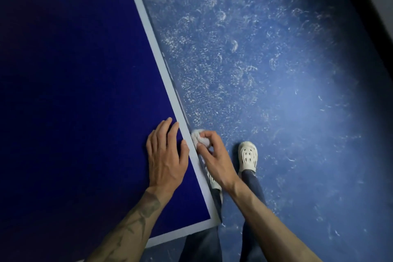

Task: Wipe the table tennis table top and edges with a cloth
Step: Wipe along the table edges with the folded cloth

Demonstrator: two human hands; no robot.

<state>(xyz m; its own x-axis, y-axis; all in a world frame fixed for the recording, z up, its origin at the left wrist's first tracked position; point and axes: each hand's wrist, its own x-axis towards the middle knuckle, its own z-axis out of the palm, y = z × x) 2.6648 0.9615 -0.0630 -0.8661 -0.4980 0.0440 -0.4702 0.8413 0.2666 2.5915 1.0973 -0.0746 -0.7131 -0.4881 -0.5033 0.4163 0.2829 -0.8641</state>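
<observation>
We are at the side of the bench (74, 91), close to its near corner (214, 220). Our left hand (168, 155) lies flat on the blue top with its fingers straight and a little spread. It holds nothing. It rests just beside the white line (153, 36) that runs along the side. Our right hand (214, 153) is curled round the cloth (198, 137). The cloth is a small white ball, and we press it against the side edge of the bench, right by the white line.

So we think we are on the edges part of the job. The cloth is near the corner, and a long run of this edge goes far away from us. We cannot tell if that run is done or not. The blue top looks dark and smooth, with no dust that we can see. It may be wiped already, but we cannot be sure. The other edges are out of sight. The floor (276, 70) has lots of white marks, and a white shoe (247, 156) stands near the right hand.
</observation>
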